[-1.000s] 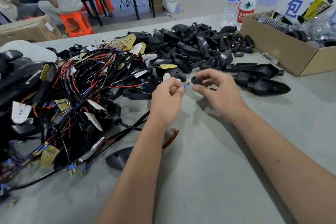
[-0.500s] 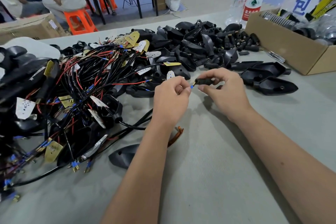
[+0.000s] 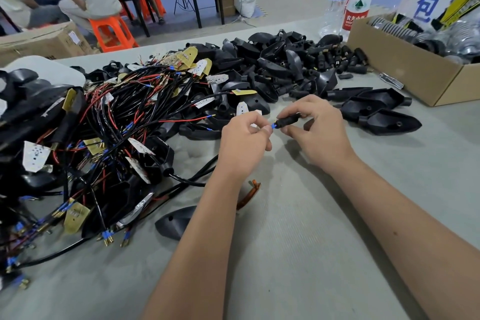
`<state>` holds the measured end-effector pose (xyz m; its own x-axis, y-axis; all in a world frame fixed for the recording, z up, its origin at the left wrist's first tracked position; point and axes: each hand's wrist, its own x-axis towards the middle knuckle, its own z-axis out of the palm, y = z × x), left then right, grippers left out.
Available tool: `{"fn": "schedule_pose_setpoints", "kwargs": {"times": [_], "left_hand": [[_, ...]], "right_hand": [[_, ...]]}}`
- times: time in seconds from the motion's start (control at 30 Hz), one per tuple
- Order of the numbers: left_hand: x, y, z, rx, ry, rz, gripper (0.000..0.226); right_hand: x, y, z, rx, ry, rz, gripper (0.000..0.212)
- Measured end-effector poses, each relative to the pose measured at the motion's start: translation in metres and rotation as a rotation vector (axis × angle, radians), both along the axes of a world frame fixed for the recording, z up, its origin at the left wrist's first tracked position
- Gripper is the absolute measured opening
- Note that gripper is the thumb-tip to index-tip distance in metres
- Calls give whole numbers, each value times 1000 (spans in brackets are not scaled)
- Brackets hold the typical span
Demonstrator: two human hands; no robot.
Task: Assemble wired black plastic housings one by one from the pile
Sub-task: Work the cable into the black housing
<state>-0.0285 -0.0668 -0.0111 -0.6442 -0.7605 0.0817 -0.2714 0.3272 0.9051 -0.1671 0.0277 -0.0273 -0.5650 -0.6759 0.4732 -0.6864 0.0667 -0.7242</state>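
Note:
My left hand (image 3: 244, 143) pinches a wire end with a blue terminal (image 3: 273, 126) at its fingertips. My right hand (image 3: 317, 130) pinches a small black rubber sleeve (image 3: 287, 120), and the blue terminal sits at the sleeve's left mouth. A big tangle of black and red wires with circuit boards (image 3: 111, 138) lies to the left. Loose black plastic housings (image 3: 280, 65) are heaped behind the hands. One black housing shell (image 3: 174, 223) lies on the table under my left forearm.
Three black housings (image 3: 384, 117) lie to the right of my hands. A cardboard box (image 3: 405, 70) of metal parts stands at the far right, with two water bottles (image 3: 348, 0) behind it. An orange strip (image 3: 250, 193) lies near my left wrist. People sit at a table beyond.
The gap between the wire terminal and the black sleeve has closed: the two hands came together and the blue terminal now meets the sleeve's end.

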Motion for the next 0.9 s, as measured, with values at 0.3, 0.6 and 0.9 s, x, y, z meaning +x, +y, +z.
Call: {"fn": "schedule_pose_setpoints", "kwargs": {"times": [0.3, 0.6, 0.9], "left_hand": [[-3, -5, -7, 90, 171, 141, 16], [-9, -4, -6, -70, 195, 297, 18], [-9, -3, -6, -142, 88, 215, 25]], "right_hand": [[8, 1, 3, 47, 64, 74, 27], [20, 2, 11, 103, 178, 290, 25], [20, 0, 9, 176, 186, 280, 4]]}}
